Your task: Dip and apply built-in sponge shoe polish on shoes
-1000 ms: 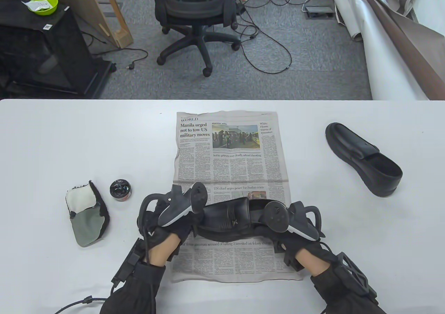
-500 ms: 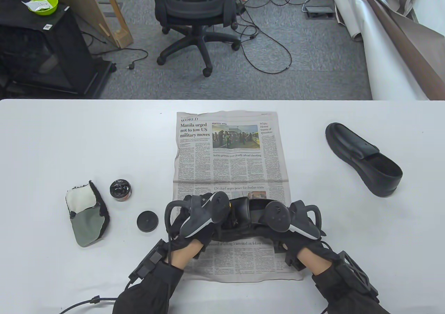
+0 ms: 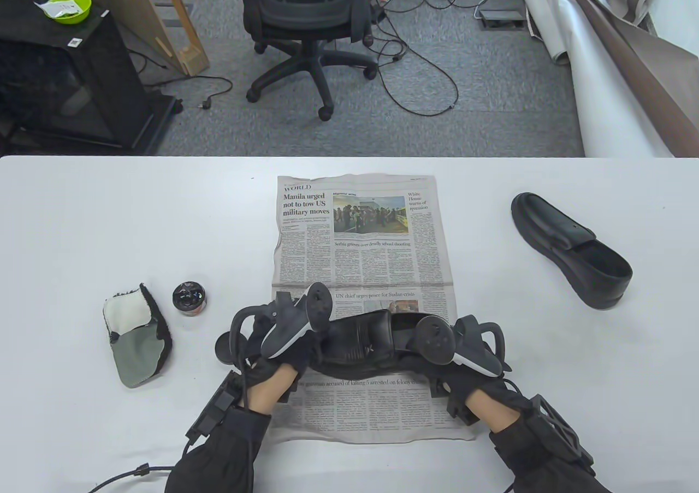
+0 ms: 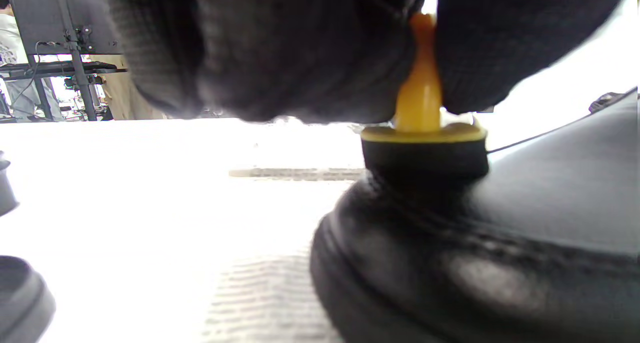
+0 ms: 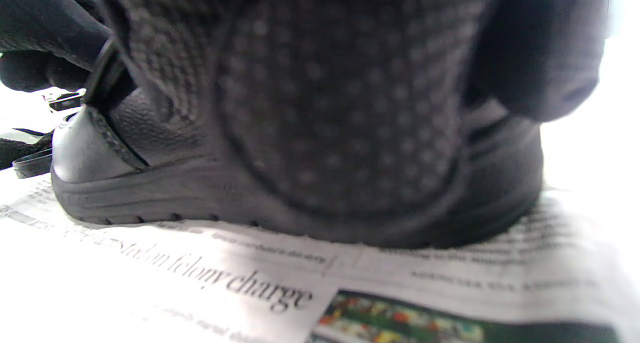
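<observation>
While the small polish tin [image 3: 189, 298] sits open on the table [image 3: 82, 231] with shiny black polish seen inside, its lid [image 3: 223, 348] is half hidden by the left hand [image 3: 278, 345]. The yellow-handled sponge [image 4: 424, 148] is pinched by that hand and pressed on the black shoe [image 3: 363, 343] on the newspaper [image 3: 357, 236]. The shoe's heel is gripped by the right hand [image 3: 464, 362]. Half a second ago, the left hand was further right and the lid was in full view.
</observation>
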Demonstrator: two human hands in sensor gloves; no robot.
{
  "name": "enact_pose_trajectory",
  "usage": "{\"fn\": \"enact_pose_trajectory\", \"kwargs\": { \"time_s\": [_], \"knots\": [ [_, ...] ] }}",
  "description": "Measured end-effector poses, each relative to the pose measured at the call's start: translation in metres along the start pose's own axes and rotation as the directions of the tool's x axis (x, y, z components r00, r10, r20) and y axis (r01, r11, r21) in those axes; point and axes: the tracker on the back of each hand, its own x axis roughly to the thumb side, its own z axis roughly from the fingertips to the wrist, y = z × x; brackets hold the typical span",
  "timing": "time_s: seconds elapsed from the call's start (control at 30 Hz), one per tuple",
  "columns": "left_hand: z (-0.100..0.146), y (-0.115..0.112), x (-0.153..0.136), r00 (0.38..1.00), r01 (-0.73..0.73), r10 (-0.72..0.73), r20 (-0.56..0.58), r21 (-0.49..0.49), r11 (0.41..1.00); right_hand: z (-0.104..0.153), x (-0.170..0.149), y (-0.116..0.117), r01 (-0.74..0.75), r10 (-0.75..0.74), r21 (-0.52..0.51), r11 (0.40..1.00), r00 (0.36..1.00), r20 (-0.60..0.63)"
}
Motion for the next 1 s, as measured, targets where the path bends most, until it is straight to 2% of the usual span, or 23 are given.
{"fn": "enact_pose_trajectory", "kwargs": {
  "time_s": [0.1, 0.2, 0.27, 0.33, 0.4, 0.5, 0.6, 0.73, 0.83, 1.0],
  "knots": [
    [0.004, 0.002, -0.002, 0.998, -0.024, 0.03, 0.063, -0.083, 0.996, 0.0, 0.0, 0.0, -0.003, 0.003, -0.001, 1.0, 1.0, -0.004],
    [0.007, 0.001, 0.005, 0.968, -0.132, 0.168, 0.187, -0.189, 0.973, 0.0, 0.0, 0.0, -0.002, 0.002, -0.001, 1.0, 1.0, -0.003],
    [0.01, -0.002, 0.016, 0.947, -0.167, 0.218, 0.238, -0.217, 0.962, 0.0, 0.0, 0.0, -0.001, 0.001, 0.0, 1.0, 1.0, 0.0],
    [0.014, -0.002, 0.029, 0.949, -0.131, 0.168, 0.266, -0.151, 0.98, 0.0, 0.0, 0.0, -0.001, 0.001, 0.001, 1.0, 1.0, 0.007],
    [0.018, 0.001, 0.041, 0.95, -0.107, 0.113, 0.289, -0.038, 0.994, 0.0, 0.0, 0.0, 0.0, 0.0, 0.004, 1.0, 1.0, 0.013],
    [0.018, 0.003, 0.049, 0.957, -0.138, 0.116, 0.265, 0.067, 0.988, -0.001, 0.0, 0.0, 0.001, -0.002, 0.006, 1.0, 1.0, 0.017],
    [0.012, 0.002, 0.055, 0.974, -0.094, 0.054, 0.22, 0.176, 0.98, -0.001, 0.0, 0.0, 0.003, -0.003, 0.005, 1.0, 1.0, 0.022],
    [0.002, -0.003, 0.052, 0.984, -0.071, 0.04, 0.177, 0.176, 0.982, 0.0, -0.001, 0.0, 0.002, -0.002, 0.004, 1.0, 1.0, 0.025],
    [-0.006, -0.007, 0.043, 0.992, 0.041, -0.062, 0.11, 0.183, 0.982, 0.0, -0.001, 0.0, -0.002, 0.002, -0.002, 1.0, 1.0, 0.02],
    [-0.012, -0.006, 0.02, 0.998, 0.023, -0.027, 0.06, 0.065, 0.998, 0.0, 0.0, 0.0, -0.003, 0.003, -0.004, 1.0, 1.0, 0.016]
  ]
}}
